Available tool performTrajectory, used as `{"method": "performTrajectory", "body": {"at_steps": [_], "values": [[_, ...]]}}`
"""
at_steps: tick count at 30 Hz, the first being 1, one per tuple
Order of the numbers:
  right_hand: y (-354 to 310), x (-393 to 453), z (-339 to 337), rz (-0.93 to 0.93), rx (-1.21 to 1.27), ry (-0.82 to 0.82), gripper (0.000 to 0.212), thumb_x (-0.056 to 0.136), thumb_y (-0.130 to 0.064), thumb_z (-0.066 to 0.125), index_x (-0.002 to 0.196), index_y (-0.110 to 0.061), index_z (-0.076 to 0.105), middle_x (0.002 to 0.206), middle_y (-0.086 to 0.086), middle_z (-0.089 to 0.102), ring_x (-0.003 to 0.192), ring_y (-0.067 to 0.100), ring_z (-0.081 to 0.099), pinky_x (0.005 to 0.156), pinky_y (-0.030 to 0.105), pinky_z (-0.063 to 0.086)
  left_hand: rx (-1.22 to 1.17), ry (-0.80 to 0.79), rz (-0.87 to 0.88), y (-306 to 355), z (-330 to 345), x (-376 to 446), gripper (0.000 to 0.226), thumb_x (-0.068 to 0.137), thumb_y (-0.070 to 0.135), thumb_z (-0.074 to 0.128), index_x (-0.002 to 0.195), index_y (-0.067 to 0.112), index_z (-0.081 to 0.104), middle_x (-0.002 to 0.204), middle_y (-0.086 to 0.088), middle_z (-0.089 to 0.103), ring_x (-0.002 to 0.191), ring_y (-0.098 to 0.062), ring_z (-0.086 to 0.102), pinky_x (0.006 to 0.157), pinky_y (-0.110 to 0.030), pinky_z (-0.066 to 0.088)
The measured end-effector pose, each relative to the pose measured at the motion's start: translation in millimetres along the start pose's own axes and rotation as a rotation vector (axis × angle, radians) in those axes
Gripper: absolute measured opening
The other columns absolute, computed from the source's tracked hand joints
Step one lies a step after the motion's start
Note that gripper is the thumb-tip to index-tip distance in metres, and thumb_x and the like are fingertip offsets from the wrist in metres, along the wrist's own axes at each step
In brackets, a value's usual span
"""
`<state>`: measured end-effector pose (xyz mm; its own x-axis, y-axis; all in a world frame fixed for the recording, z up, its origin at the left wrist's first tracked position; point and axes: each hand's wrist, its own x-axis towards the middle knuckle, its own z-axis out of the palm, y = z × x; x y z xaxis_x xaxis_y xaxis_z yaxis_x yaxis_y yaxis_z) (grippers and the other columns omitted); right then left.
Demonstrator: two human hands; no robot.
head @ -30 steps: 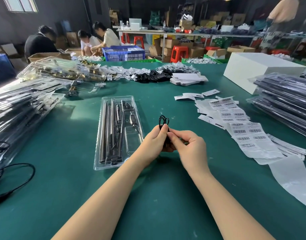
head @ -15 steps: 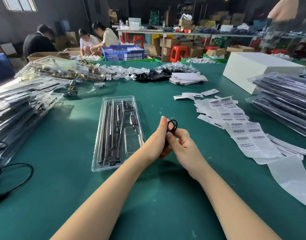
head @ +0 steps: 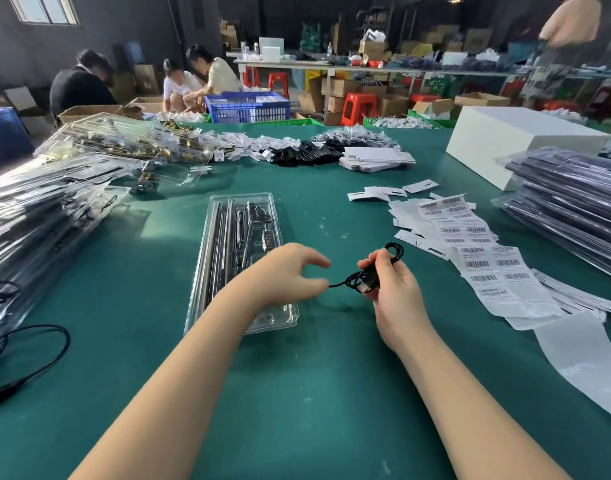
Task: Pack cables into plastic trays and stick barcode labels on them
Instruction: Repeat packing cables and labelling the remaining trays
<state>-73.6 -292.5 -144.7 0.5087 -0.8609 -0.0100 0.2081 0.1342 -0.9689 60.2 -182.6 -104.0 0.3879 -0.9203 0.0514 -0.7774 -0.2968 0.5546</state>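
Green felt covers the table (head: 297,393), and the person's two bare forearms reach out over it from the near edge. The right hand (head: 394,292) grips a small coiled black cable (head: 369,277), fingers curled round the bundle with the thumb on top, a loop standing up above the knuckles. One loose end of the cable runs left to the left hand (head: 286,275), whose thumb and forefinger appear to pinch its tip; the other fingers are loosely spread above. That hand hangs over the near end of a clear plastic tray (head: 207,271) that lies lengthwise on the felt, holding metal rods and a small combination lock (head: 267,241). At the near left edge a second black cable (head: 37,362) curves across the felt.

To the right of the hands, a strip of barcode labels (head: 484,265) trails from mid-table toward the near right corner, its bare backing paper (head: 581,362) curling at the near end. Stacks of filled trays stand on either side: one stack on the left (head: 44,230), one on the right (head: 567,216). Farther off lie small white cards (head: 376,195), a heap of black parts (head: 304,154) and a white box (head: 518,140). Beyond the table, three people crouch beside a blue crate (head: 246,107), with cardboard boxes and red stools behind.
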Motion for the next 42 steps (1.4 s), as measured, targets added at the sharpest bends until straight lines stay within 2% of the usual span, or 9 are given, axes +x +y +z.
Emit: {"method": "performTrajectory", "body": {"at_steps": [3,6,13,18,23,27,31,36,42], "values": [[-0.1,1.8,-0.1,0.025,0.097,-0.005,0.026,0.103,-0.026,0.044,0.081,-0.02,0.057,0.067,-0.009,0.067,0.071,0.008,0.059,0.067,0.026,0.044,0.304,-0.031,0.001,-4.2,8.5,-0.4,0.033,0.087,0.019,0.059,0.118,0.029,0.067,0.121,0.006,0.064,0.115,-0.015,0.056,0.098,-0.028,0.044],[-2.4,4.3,-1.2,0.103,0.279,-0.036,0.024,0.103,-0.024,0.043,0.085,-0.013,0.054,0.064,-0.005,0.065,0.073,0.018,0.066,0.071,0.029,0.052,0.32,0.101,-0.012,-7.4,10.9,1.9,0.022,0.092,0.026,0.06,0.11,0.03,0.071,0.108,0.009,0.071,0.105,-0.015,0.061,0.089,-0.03,0.049],[4.9,14.2,31.8,0.102,-0.247,-0.174,0.025,0.102,-0.028,0.044,0.084,-0.015,0.055,0.075,0.0,0.052,0.054,0.008,0.058,0.064,0.029,0.056,-0.271,0.475,-0.099,-31.1,17.1,1.2,0.013,0.084,0.019,0.071,0.09,0.029,0.077,0.083,0.017,0.073,0.078,0.005,0.065,0.079,-0.011,0.049],[6.3,15.5,59.3,-0.104,-0.635,-0.416,0.02,0.102,-0.03,0.041,0.088,-0.023,0.053,0.077,-0.006,0.055,0.06,0.005,0.059,0.068,0.026,0.053,-0.582,0.462,-0.202,-40.7,16.7,5.3,0.026,0.083,0.02,0.067,0.074,0.044,0.074,0.07,0.009,0.073,0.063,-0.004,0.065,0.072,-0.028,0.058],[19.9,14.9,73.8,-0.331,-0.835,-0.385,0.021,0.103,-0.025,0.04,0.095,-0.009,0.051,0.094,0.006,0.059,0.085,0.02,0.055,0.07,0.03,0.039,-0.679,0.384,-0.226,-44.8,13.9,7.0,0.045,0.088,0.008,0.059,0.073,0.047,0.074,0.083,0.001,0.076,0.086,-0.022,0.072,0.087,-0.037,0.057],[29.3,19.7,74.2,-0.339,-0.785,-0.244,0.019,0.102,-0.023,0.04,0.089,-0.013,0.05,0.09,0.003,0.059,0.082,0.019,0.054,0.066,0.029,0.035,-0.895,0.178,-0.173,-46.4,8.4,2.8,0.032,0.095,-0.005,0.047,0.117,0.007,0.067,0.097,0.0,0.073,0.086,-0.003,0.068,0.081,-0.016,0.053],[32.0,21.3,73.1,-0.311,-0.711,-0.193,0.023,0.102,-0.025,0.041,0.082,-0.017,0.047,0.077,-0.005,0.057,0.073,0.019,0.055,0.059,0.028,0.036,-0.793,0.079,-0.051,-48.6,3.4,-4.7,0.031,0.094,0.003,0.057,0.111,0.026,0.067,0.106,0.013,0.071,0.101,0.0,0.064,0.093,-0.015,0.046],[29.6,18.1,72.4,-0.283,-0.638,-0.246,0.02,0.102,-0.023,0.043,0.092,-0.01,0.054,0.085,0.001,0.061,0.084,0.025,0.061,0.077,0.044,0.051,-0.694,0.199,-0.069,-52.5,10.1,-0.7,0.031,0.092,0.009,0.062,0.121,0.018,0.066,0.113,0.004,0.071,0.109,-0.009,0.064,0.105,-0.034,0.044],[29.3,14.4,75.7,-0.333,-0.622,-0.202,0.017,0.102,-0.02,0.043,0.089,-0.013,0.052,0.085,-0.004,0.05,0.085,0.016,0.049,0.07,0.02,0.032,-0.782,0.341,-0.15,-50.3,15.6,3.9,0.018,0.084,0.02,0.072,0.093,0.035,0.077,0.092,0.003,0.076,0.089,-0.014,0.069,0.09,-0.036,0.055]]}}
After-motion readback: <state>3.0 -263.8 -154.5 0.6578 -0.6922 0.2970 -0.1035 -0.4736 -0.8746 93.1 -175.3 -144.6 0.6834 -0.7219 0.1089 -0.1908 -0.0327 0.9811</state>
